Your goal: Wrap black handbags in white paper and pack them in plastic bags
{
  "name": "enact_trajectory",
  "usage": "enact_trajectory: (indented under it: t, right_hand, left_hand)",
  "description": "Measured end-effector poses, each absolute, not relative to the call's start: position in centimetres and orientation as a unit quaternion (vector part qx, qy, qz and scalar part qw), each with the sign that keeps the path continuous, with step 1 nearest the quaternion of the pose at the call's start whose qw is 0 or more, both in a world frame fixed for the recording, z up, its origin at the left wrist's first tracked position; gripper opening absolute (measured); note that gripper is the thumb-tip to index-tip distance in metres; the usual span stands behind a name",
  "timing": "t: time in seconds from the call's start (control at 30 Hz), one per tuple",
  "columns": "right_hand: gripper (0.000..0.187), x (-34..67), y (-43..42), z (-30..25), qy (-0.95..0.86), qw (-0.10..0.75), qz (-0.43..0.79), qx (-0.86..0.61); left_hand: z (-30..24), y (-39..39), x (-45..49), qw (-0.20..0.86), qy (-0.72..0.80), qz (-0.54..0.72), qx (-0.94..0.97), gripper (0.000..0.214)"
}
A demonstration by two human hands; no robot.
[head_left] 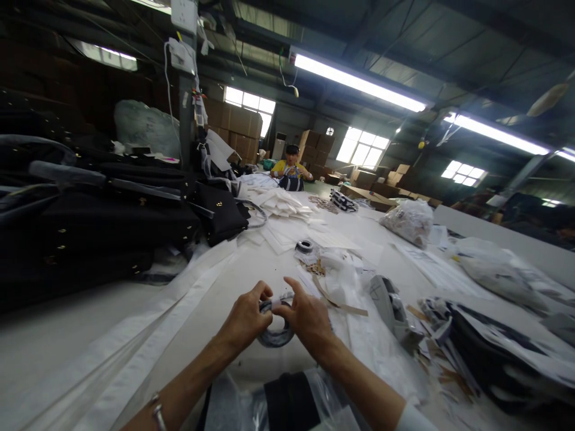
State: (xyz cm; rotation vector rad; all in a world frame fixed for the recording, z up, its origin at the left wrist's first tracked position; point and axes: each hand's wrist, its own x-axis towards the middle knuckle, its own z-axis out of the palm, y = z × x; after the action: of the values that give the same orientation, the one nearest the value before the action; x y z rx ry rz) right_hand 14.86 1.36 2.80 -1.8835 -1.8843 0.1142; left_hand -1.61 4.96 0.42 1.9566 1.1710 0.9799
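A dark coiled strap (275, 340), apparently wrapped in clear film, forms a ring above the white table, between my two hands. The fingers of my left hand (247, 316) are closed on its upper left side. My right hand (309, 317) grips the upper right side with the thumb across it, its index finger raised. A pale piece, perhaps tape, shows at the top of the coil between my thumbs. Nearest to me, below the coil, lies a black item (291, 402) with clear plastic around it. Another dark coil (304, 246) rests further forward on the table.
Black bags (103, 221) are piled at left. White sheets (281, 203) lie ahead, and a grey tape dispenser (392, 308) stands at right near crumpled plastic (359, 323). Black bags with paper (503, 347) lie far right. A person (291, 170) sits across the table.
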Motion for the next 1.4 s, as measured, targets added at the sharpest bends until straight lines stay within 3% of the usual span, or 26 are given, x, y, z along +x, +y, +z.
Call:
enact_trajectory:
  t: [0.03,0.17,0.23,0.4,0.53,0.6,0.73,0.9,1.03,1.27,1.4]
  right_hand:
    - [0.057,14.9,1.3,2.8,-0.717,0.226,0.000,-0.660]
    - [0.010,14.8,1.3,2.9,-0.813,0.203,-0.159,-0.523]
    - [0.006,14.7,1.6,3.2,-0.833,0.176,-0.185,-0.490]
    - [0.012,14.2,3.3,4.6,-0.843,0.046,-0.093,-0.528]
    - [0.016,13.9,5.6,4.8,-0.810,0.019,-0.043,-0.585]
    - [0.025,14.3,6.8,4.3,-0.795,0.022,-0.028,-0.605]
    - [0.064,16.6,7.2,3.7,-0.766,0.041,0.018,-0.641]
    - [0.048,20.5,0.5,5.8,-0.765,0.127,0.115,-0.620]
    - [0.057,22.5,-8.1,6.3,-0.751,0.223,0.238,-0.574]
    - [0.076,22.1,-14.2,0.0,-0.745,0.169,0.340,-0.549]
    - [0.078,21.6,-14.3,0.0,-0.739,0.191,0.332,-0.555]
  left_hand:
    - [0.4,5.1,-1.7,0.331,0.452,0.372,0.741,0.031]
    - [0.3,5.6,-1.7,0.349,0.459,0.373,0.727,0.032]
    - [0.3,5.5,-1.6,0.352,0.456,0.374,0.727,0.031]
    - [0.5,5.8,-1.0,0.344,0.443,0.370,0.741,0.034]
    - [0.7,8.0,-0.6,0.331,0.443,0.355,0.754,0.039]
    - [0.6,9.4,-0.9,0.319,0.447,0.348,0.760,0.053]
    - [0.1,10.5,-3.5,0.283,0.459,0.335,0.772,0.066]
    - [-1.0,7.3,-8.9,0.283,0.466,0.301,0.783,0.056]
    - [-1.8,1.6,-11.7,0.288,0.453,0.245,0.808,0.057]
    - [-5.1,-5.3,-11.4,0.254,0.376,0.107,0.885,0.064]
    - [-5.7,-5.2,-11.1,0.229,0.385,0.094,0.889,0.057]
